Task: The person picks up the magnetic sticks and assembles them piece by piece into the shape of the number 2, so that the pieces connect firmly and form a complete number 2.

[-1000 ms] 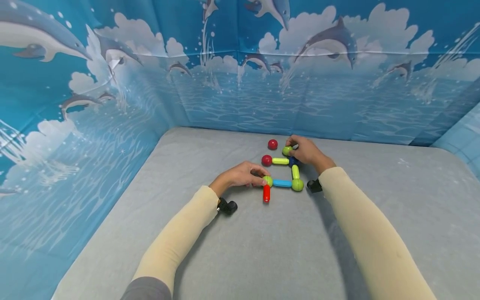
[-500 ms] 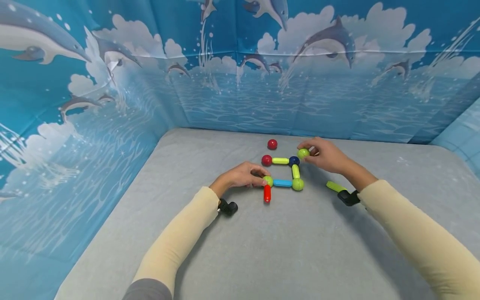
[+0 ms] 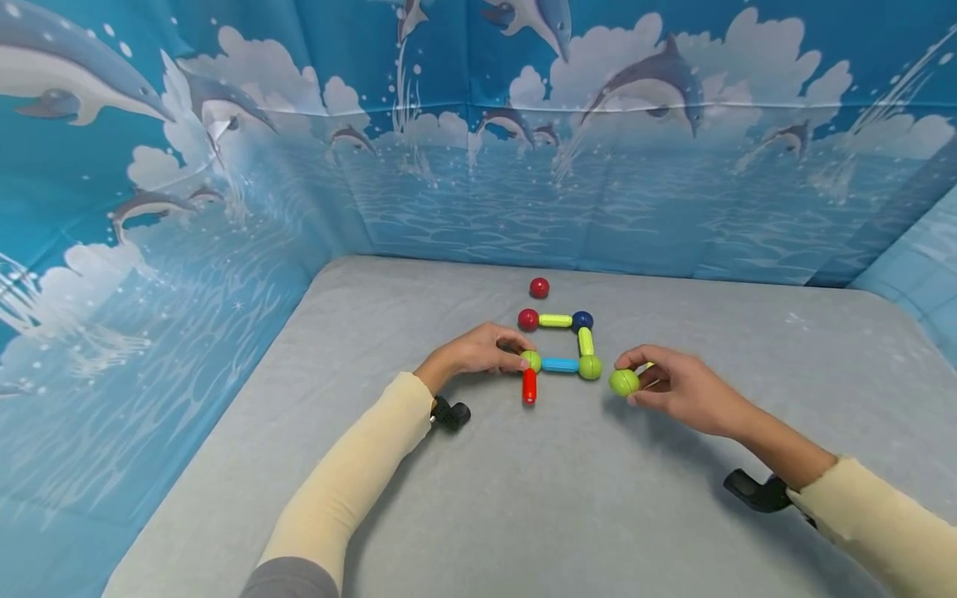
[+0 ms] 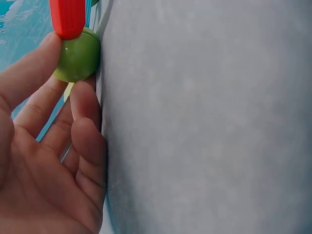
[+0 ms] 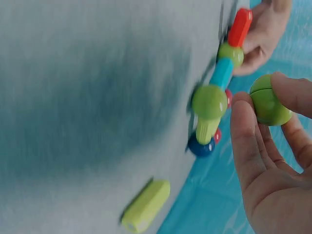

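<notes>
A chain of magnetic balls and sticks lies on the grey surface. My left hand point(image 3: 482, 350) pinches its near-left green ball point(image 3: 532, 360) between thumb and fingers. From that ball a red stick point(image 3: 529, 389) points toward me, and a blue stick point(image 3: 560, 365) runs right to another green ball point(image 3: 590, 368). A yellow-green stick point(image 3: 586, 341) leads back to a dark blue ball point(image 3: 582, 321); a second yellow-green stick point(image 3: 555, 321) joins it to a red ball point(image 3: 528, 320). Right of the chain, my right hand point(image 3: 684, 390) holds a separate green ball point(image 5: 268, 102) in its fingertips.
Behind the chain sits a loose red ball point(image 3: 539, 287). A loose yellow-green stick point(image 5: 146, 205) lies on the surface in the right wrist view; in the head view my right hand mostly hides it. A dolphin-print curtain point(image 3: 449, 208) rises at the back and sides.
My right hand has carried its green ball from beside the dark blue ball to the right and toward me, passing clear of the chain. The left hand has kept its hold.
</notes>
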The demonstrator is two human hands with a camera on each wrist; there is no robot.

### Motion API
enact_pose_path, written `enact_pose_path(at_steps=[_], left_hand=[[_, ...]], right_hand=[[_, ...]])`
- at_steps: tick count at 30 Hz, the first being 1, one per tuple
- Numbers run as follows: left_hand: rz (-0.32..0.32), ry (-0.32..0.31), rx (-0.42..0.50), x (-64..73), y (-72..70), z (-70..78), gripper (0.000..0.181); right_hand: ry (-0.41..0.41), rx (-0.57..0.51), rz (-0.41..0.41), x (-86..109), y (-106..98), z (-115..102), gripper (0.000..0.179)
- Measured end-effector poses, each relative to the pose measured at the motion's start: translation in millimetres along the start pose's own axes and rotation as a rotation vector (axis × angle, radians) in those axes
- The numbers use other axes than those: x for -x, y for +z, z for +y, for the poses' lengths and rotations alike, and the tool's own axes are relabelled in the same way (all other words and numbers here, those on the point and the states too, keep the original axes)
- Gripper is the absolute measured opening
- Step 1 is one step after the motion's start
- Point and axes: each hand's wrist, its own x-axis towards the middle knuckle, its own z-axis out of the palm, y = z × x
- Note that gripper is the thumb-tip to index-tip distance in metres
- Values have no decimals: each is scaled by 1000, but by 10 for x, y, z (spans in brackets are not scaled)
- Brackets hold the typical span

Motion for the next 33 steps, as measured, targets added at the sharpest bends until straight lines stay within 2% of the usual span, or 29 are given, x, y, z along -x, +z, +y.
enact_pose_path(at_steps=[5,11,16,20,28,33], left_hand=[[-3,8,-10,-1,-2,-6,33],[3,6,-5,-13,-2,-29,32],[9,7,-4,-21,-5,-31,32],[13,3,-13,-24,-7,-27,31],[13,8,-8,-9,-14,-18,32],[11,17,0,-4,-10,-19,31]], right_hand=[[26,-45,-30,13,170,-82,36],[79,-97,-71,-65,432,-228,33],[76,-144,-72,-134,597,-323,33],[79,-158,-70,-194,672,-358,32],[136,-205,-83,-284,785,-465,31],[167,-197,-67,-320,842,-512,30]])
